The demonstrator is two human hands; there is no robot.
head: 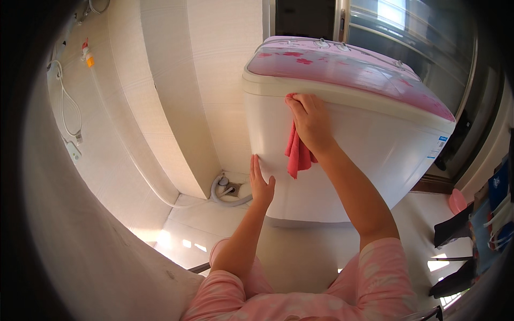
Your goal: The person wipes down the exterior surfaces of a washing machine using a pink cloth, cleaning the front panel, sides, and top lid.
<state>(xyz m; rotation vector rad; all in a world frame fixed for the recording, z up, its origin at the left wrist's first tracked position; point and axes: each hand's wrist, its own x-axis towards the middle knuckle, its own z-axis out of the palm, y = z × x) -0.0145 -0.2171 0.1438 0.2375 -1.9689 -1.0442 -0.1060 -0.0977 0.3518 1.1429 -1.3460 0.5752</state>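
Observation:
A white washing machine (361, 160) with a pink, flower-printed lid (321, 70) stands before me. My right hand (313, 120) grips a red cloth (298, 154) and presses it to the upper part of the side panel, just under the pale rim. The cloth's loose end hangs down below the fingers. My left hand (261, 180) lies with straight fingers against the panel's left edge, lower down, and holds nothing. Its thumb stands apart from the fingers. Knobs (322, 43) sit on the pink control panel at the back of the top.
A grey drain hose (217, 192) curls around a floor drain (232, 189) left of the machine. A thin white hose (132, 154) runs down the tiled wall from an orange-and-red fitting (89, 58). At right are a pink basin (457, 201) and hanging clothes (482, 224). Behind stands a glass sliding door (405, 40).

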